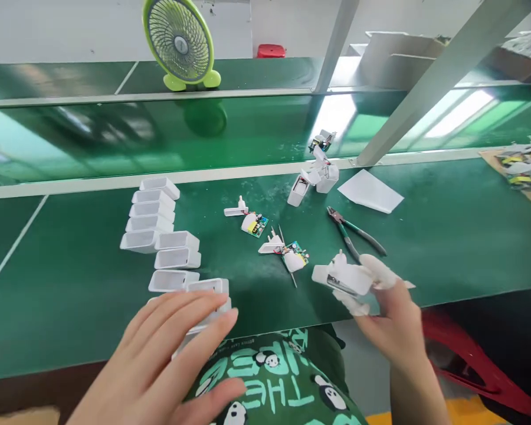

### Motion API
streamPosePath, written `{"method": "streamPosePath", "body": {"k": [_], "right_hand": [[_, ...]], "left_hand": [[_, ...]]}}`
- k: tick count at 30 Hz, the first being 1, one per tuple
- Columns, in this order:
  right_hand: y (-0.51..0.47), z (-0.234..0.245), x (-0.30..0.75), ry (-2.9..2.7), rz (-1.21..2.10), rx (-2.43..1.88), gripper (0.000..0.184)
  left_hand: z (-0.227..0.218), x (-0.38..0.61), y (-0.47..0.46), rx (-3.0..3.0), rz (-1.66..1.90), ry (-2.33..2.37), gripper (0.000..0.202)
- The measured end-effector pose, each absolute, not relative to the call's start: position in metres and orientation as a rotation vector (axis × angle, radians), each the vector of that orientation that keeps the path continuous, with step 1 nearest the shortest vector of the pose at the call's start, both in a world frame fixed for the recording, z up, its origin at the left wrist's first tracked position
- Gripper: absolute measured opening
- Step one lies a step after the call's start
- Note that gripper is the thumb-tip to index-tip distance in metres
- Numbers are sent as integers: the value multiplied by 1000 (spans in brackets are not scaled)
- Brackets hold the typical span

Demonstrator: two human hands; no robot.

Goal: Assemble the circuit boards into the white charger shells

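My right hand point(393, 319), with white covers on thumb and fingertips, grips a white plug adapter point(347, 278) just above the table's front edge. Its plug end points up and a dark slot shows in its side. My left hand point(172, 354) is bare, fingers stretched out, over the nearest white plastic cases point(207, 286); it hides part of them, and I cannot tell whether it touches. Between the hands lie two green circuit boards, one farther back point(255, 224) and one nearer point(294, 257), each wired to a white plug piece. A thin rod lies under the nearer one.
More open white cases point(153, 209) stand in rows at left. Green-handled cutting pliers point(354, 230) and a white sheet point(371, 190) lie at right. Behind are several adapter parts point(323, 171), a slanted post point(425, 94) and a green fan point(180, 44). More boards point(528, 162) sit far right.
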State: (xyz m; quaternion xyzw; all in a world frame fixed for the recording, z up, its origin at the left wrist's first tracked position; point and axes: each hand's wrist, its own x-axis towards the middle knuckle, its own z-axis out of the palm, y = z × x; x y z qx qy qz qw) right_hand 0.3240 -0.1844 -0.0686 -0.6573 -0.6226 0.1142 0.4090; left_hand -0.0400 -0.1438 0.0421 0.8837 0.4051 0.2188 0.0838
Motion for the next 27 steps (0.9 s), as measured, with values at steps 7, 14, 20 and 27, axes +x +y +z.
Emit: {"method": "streamPosePath", "body": {"k": [7, 14, 20, 27], "right_hand": [[-188, -98, 321, -1516, 270, -1776, 63], [-177, -90, 314, -1585, 168, -1675, 53], [-172, -89, 305, -1552, 157, -1595, 59], [-175, -89, 308, -1578, 175, -1570, 61]], "left_hand": [[-16, -43, -156, 2893, 174, 1543, 69], [-15, -30, -121, 3020, 255, 1504, 61], [5, 40, -126, 2897, 778, 1183, 53], [-19, 146, -106, 2743, 1024, 941, 26]]}}
